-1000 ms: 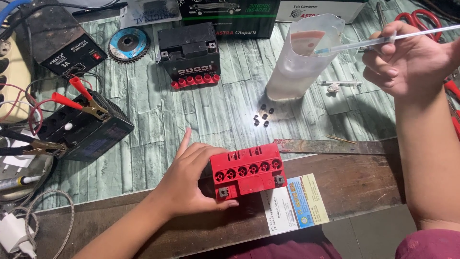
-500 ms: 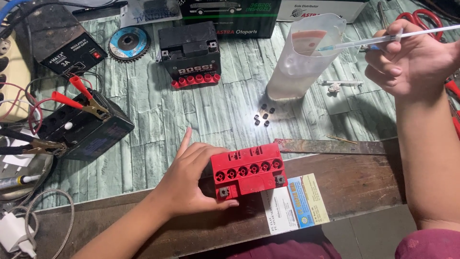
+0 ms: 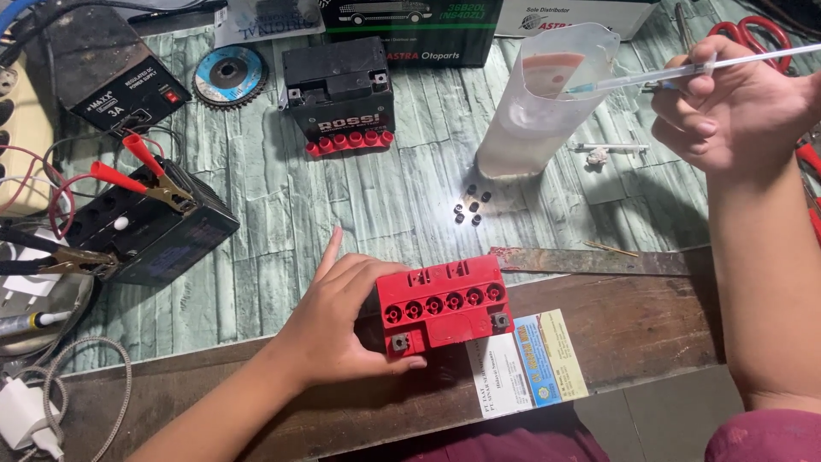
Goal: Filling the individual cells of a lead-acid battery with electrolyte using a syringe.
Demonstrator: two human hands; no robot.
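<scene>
My left hand grips the left side of a small battery with a red top that has a row of open filler holes; it stands near the front edge of the bench. My right hand is raised at the upper right, holding a clear syringe whose tip points into a translucent plastic jug with clear liquid. Several small black caps lie on the bench between the jug and the red battery.
A black battery with red caps stands at the back. Another black battery at left has red clamps clipped on, beside a black charger box. A grinding disc, cardboard boxes, red scissors and cables lie around.
My right hand has shifted slightly with the syringe near the jug's mouth. My left hand and the red battery have stayed put.
</scene>
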